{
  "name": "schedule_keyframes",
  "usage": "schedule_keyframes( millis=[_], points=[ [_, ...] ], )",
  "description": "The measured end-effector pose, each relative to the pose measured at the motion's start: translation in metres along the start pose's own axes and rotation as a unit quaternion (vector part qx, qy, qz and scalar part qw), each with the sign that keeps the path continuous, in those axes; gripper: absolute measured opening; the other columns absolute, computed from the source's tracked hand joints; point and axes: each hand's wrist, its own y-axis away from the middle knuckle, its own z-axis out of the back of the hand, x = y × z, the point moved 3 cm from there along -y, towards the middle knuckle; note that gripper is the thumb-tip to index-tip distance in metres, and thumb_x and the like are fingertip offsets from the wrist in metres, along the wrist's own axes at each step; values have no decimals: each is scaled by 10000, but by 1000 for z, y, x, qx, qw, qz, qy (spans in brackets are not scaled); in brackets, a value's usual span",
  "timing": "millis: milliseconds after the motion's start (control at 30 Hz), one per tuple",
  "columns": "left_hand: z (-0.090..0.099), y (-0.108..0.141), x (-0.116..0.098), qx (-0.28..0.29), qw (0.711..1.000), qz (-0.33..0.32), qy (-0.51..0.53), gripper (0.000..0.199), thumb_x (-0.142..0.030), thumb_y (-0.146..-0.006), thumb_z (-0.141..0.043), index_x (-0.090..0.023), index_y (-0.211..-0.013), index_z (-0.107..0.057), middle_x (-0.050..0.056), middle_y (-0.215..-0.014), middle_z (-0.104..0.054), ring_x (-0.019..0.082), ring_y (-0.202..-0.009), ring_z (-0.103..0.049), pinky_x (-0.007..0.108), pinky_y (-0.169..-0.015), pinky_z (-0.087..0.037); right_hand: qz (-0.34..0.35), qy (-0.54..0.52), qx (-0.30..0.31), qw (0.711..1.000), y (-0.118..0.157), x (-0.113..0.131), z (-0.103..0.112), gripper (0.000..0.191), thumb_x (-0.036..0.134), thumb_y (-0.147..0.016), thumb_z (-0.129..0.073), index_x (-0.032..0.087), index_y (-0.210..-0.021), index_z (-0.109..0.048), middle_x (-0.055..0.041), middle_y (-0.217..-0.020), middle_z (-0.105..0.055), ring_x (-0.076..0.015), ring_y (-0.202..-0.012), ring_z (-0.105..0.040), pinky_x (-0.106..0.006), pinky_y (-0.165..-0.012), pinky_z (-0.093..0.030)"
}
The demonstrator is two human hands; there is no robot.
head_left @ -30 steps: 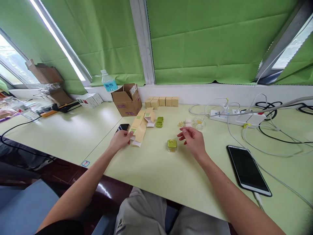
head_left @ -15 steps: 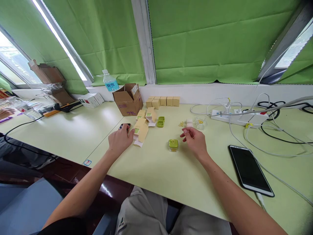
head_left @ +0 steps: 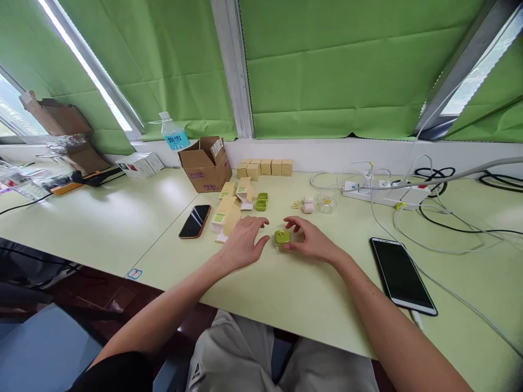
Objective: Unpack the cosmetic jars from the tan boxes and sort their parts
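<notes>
A small clear container with a green lid (head_left: 282, 237) stands upright on the table between my hands. My right hand (head_left: 312, 239) is curved around its right side, thumb at the base and fingers apart. Whether the thumb presses on it, I cannot tell. My left hand (head_left: 244, 242) is open just left of the container, thumb and fingers spread with nothing between them. Behind my left hand lie opened cream cartons (head_left: 226, 212). Green lids or trays (head_left: 261, 201) rest beyond the hands, next to those cartons. Farther right are pale pink-white pieces (head_left: 308, 206), small yellow parts (head_left: 295, 204) and clear pieces (head_left: 327, 203).
A dark phone (head_left: 195, 221) lies left of the cartons. An open cardboard box (head_left: 206, 166) and a row of small cream boxes (head_left: 272, 167) stand at the back. On the right are a charging phone (head_left: 402, 276), a power strip (head_left: 388, 194) and loose cables.
My left hand has left the dark phone and moved right, opening beside the container. My right hand has moved left to the container. The view has shifted slightly.
</notes>
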Motion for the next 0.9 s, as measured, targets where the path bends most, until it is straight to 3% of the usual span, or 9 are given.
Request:
schedule_keyframes(
  millis=[67, 200, 300, 400, 500, 700, 800, 900],
  points=[
    [-9, -12, -7, 19, 999, -2, 51, 307, -347, -995, -659, -221, -1272, -702, 116, -1182, -761, 317, -1176, -683, 497, -1076, -505, 9, 35, 17, 999, 1, 1, -6, 681, 426, -737, -930, 237, -1341, -678, -108, -1270, -736, -278, -1109, -667, -389, -896, -532],
    [-22, -38, -13, 50, 992, -25, 116, 217, -369, -974, -695, -256, -1098, -832, 104, -1174, -787, 316, -1199, -690, 471, -1087, -524, -8, 74, -2, 997, -1, 2, -12, 383, 353, -783, -879, 231, -1109, -720, -57, -1041, -749, -239, -958, -652, -338, -782, -473],
    [-31, -56, -8, 58, 980, -5, 193, 188, -341, -938, -718, -276, -1022, -872, 92, -1171, -822, 308, -1159, -725, 458, -1070, -539, -34, 20, -37, 999, -5, -3, -8, 408, 354, -757, -883, 240, -1111, -716, -16, -983, -750, -203, -861, -641, -313, -738, -461],
    [-40, -69, -1, 46, 948, 44, 313, 209, -388, -901, -762, -262, -1013, -886, 98, -1208, -838, 311, -1164, -757, 435, -1053, -566, -31, -49, -94, 994, -8, -9, -1, 441, 409, -754, -874, 246, -1133, -722, -11, -998, -760, -200, -846, -648, -316, -745, -489],
    [-46, -72, 1, 15, 920, 75, 384, 256, -451, -883, -780, -228, -950, -886, 108, -1133, -856, 314, -1131, -781, 429, -1044, -591, -16, -66, -123, 990, -8, -8, 2, 408, 430, -774, -848, 253, -1122, -729, -20, -1019, -762, -209, -867, -661, -327, -763, -511],
    [-49, -65, 0, -89, 896, 134, 415, 316, -507, -854, -796, -201, -902, -854, 114, -1008, -856, 288, -994, -800, 421, -955, -635, 4, -21, -147, 989, -7, 3, 7, 362, 357, -737, -861, 237, -1056, -737, -49, -1072, -749, -226, -938, -663, -371, -867, -525],
    [-44, -64, 8, -154, 852, 181, 467, 452, -601, -810, -846, -180, -975, -823, 115, -1005, -841, 274, -973, -794, 421, -914, -658, -5, -23, -172, 985, -9, -3, 18, 371, 329, -710, -861, 238, -1045, -729, -52, -1105, -747, -224, -942, -665, -375, -871, -535],
    [-41, -63, 18, -173, 804, 215, 527, 582, -673, -753, -887, -169, -1026, -788, 107, -992, -820, 276, -985, -788, 437, -874, -679, -56, -27, -224, 973, -10, -20, 39, 395, 303, -711, -835, 237, -1083, -719, -45, -1094, -755, -229, -951, -679, -382, -872, -543]
  ],
)
